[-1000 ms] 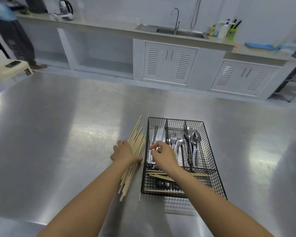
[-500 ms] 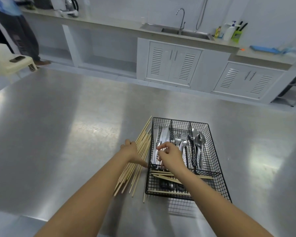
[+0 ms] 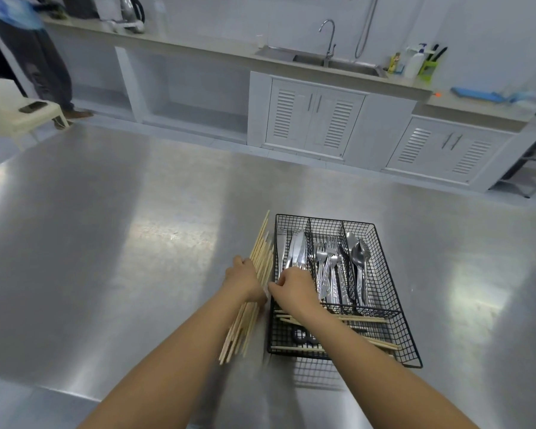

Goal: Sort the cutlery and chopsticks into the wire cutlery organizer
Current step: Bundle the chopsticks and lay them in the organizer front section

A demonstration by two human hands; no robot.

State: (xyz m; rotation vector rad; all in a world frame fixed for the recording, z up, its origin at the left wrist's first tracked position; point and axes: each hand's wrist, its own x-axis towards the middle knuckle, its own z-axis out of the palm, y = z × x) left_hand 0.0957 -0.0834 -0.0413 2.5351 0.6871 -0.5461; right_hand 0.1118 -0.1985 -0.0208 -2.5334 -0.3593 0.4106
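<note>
1. I'm looking at the steel desk (image 3: 106,243), carrying everything.
2. Wire organizer (image 3: 393,308) is sitting near me: knives (image 3: 296,247) left slot, forks (image 3: 328,258) middle, spoons (image 3: 358,258) right, some chopsticks crosswise in front.
3. Loose chopsticks (image 3: 260,243) are lying just left of it.
4. Left hand (image 3: 240,278) is pressing on them; grip unclear.
5. Right hand (image 3: 294,286) is curling at the organizer's left edge; can't tell what it's pinching.

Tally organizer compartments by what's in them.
Wire organizer:
Knives: 1
Forks: 1
Spoons: 1
Chopsticks, crosswise at the near end: 1
Total: 4 compartments
</note>
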